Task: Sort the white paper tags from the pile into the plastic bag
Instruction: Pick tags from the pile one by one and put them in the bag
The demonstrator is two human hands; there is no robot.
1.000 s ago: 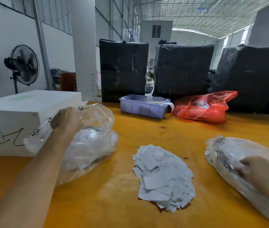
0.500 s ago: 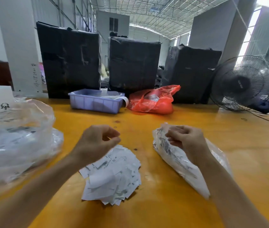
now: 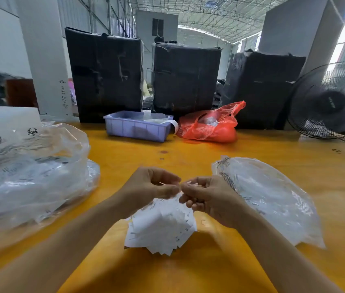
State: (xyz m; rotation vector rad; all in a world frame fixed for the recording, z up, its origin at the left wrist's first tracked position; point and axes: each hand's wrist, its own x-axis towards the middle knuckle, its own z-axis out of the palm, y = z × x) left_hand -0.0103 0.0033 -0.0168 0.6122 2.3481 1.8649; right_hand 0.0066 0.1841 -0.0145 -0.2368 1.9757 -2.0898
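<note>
Just above the centre of the yellow bench (image 3: 188, 271), two bare hands are meeting over a pile of white paper tags (image 3: 163, 227). The left hand (image 3: 148, 187) and the right hand (image 3: 207, 197) are both curling inward, fingers bent, fingertips almost touching; something thin and pale seems to be sitting between them, perhaps a single tag, but it is too small and blurred to be sure. The pile is lying directly beneath the hands, at 6 o'clock from them, loose and fanned.

A flat clear plastic bag (image 3: 273, 204) is lying at 3 o'clock from the hands, just beside the right wrist. A fuller clear plastic bag (image 3: 34, 176) is sitting at 9 o'clock, well apart. At 12 o'clock, a lilac plastic tray (image 3: 135, 130) and a red plastic bag (image 3: 209, 127) are resting against black-wrapped bales (image 3: 106, 77).

The tags are probably very light, thin and slippery against each other, so pinching one by its edge looks wiser than scooping. The bag film is likely limp, so its mouth would need holding open.
</note>
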